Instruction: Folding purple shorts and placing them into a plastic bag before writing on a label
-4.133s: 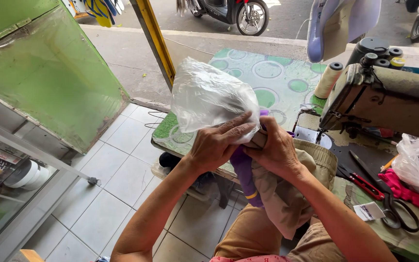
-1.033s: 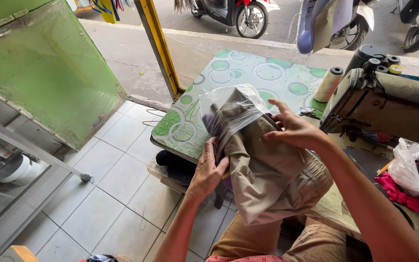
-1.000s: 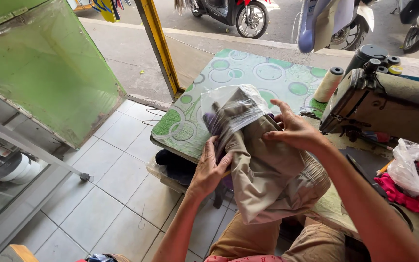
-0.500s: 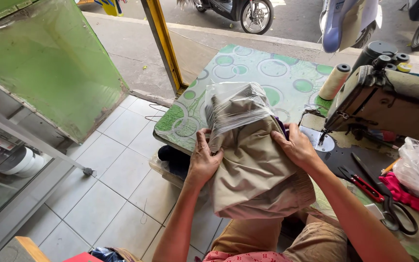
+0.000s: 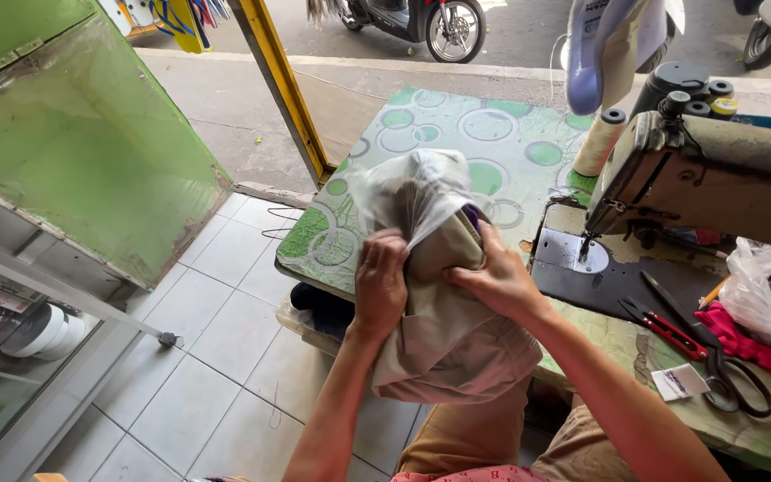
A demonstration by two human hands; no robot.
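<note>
The head view shows the left hand (image 5: 380,284) and the right hand (image 5: 496,280) both gripping a folded khaki garment (image 5: 452,335) at the near edge of the bench (image 5: 421,120), held just above the person's lap. A thin clear plastic bag (image 5: 408,192) now covers only the garment's far end. Half a second ago more of the cloth lay bare under flatter hands; since then the hands have moved up to the bag's mouth. The left fingers (image 5: 384,259) are clamped on cloth and plastic together, and the right fingers (image 5: 466,277) are curled tight on the fold, so the bagging looks partly done. A sewing machine (image 5: 707,178) stands toward the right edge, scissors (image 5: 720,366) near it.
</note>
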